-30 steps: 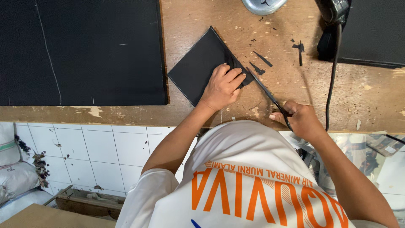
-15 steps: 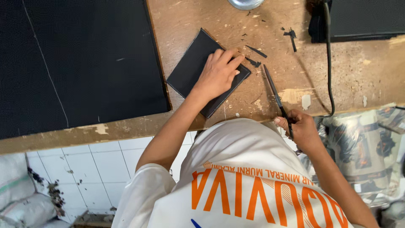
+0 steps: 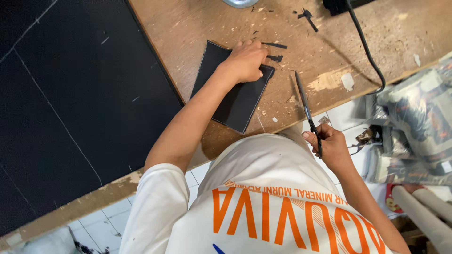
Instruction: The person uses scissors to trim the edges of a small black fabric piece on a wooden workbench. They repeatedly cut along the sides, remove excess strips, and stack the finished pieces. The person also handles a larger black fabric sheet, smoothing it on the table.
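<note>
A small black rectangular sheet [image 3: 234, 99] lies on the worn wooden workbench [image 3: 301, 33]. My left hand [image 3: 246, 61] rests on the sheet's far right part, fingers curled at its edge. My right hand [image 3: 329, 146] is off the bench's near edge and grips the handles of a pair of scissors [image 3: 303, 99], whose closed blades point up over the bench, apart from the sheet. Thin black offcuts [image 3: 275, 51] lie just beyond my left hand.
A large black sheet [image 3: 70, 94] covers the bench's left side. A black cable [image 3: 365, 51] runs down the right. A grey round object [image 3: 240, 2] sits at the top edge. Wrapped bundles [image 3: 414, 127] and a white tiled floor [image 3: 348, 113] lie to the right, below the bench.
The view has tilted and shifted. My right hand has drawn the scissors back from the sheet toward the bench's near edge. My left hand stays on the small black sheet.
</note>
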{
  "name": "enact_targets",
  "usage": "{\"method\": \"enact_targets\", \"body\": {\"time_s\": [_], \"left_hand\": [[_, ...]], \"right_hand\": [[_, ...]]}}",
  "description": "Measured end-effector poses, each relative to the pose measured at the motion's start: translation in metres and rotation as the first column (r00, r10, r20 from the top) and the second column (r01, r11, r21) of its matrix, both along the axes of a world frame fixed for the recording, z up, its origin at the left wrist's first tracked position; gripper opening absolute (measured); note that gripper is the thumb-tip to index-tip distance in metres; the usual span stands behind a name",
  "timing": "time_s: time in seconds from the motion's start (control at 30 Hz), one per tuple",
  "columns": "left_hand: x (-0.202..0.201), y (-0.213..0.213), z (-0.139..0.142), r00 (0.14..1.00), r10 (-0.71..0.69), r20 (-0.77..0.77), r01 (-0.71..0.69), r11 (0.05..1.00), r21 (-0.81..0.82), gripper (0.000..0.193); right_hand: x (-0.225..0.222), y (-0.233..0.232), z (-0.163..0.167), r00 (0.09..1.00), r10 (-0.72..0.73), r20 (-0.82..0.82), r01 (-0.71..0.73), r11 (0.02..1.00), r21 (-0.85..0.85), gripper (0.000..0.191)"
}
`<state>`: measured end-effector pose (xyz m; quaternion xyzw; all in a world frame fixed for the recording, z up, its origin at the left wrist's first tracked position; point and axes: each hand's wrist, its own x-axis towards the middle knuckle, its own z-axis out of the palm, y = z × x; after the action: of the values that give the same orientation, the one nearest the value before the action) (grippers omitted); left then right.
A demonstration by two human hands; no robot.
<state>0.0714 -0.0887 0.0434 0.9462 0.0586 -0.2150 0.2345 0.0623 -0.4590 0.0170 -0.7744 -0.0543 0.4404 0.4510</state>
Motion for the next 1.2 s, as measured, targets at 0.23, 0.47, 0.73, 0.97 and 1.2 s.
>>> {"method": "enact_targets", "body": {"time_s": [0.23,0.47,0.73,0.97,1.2], "left_hand": [[0.002,-0.017,0.0,0.996,-0.092,0.007,0.091,0.993,0.073,0.041],[0.0,0.001,-0.021,0.995,-0.091,-0.044,0.086,0.992,-0.097,0.037],[0.007,0.015,-0.024,0.985,-0.171,-0.016,0.161,0.948,-0.273,0.036],[-0.01,0.046,-0.007,0.999,0.047,-0.015,-0.047,0.81,-0.584,0.025],[-0.038,0.025,0.012,0.976,0.219,-0.014,-0.148,0.612,-0.777,0.012]], "right_hand": [[-0.042,-0.001,0.013,0.993,-0.118,0.024,0.119,0.993,-0.014,0.044],[-0.064,0.014,0.005,0.989,-0.13,0.068,0.136,0.986,-0.093,0.046],[-0.066,0.025,0.019,0.975,-0.13,0.179,0.146,0.986,-0.079,0.042],[-0.063,0.057,0.034,0.932,-0.06,0.358,0.078,0.996,-0.035,0.039],[-0.074,0.057,0.051,0.901,-0.004,0.434,0.025,0.999,-0.042,0.048]]}}
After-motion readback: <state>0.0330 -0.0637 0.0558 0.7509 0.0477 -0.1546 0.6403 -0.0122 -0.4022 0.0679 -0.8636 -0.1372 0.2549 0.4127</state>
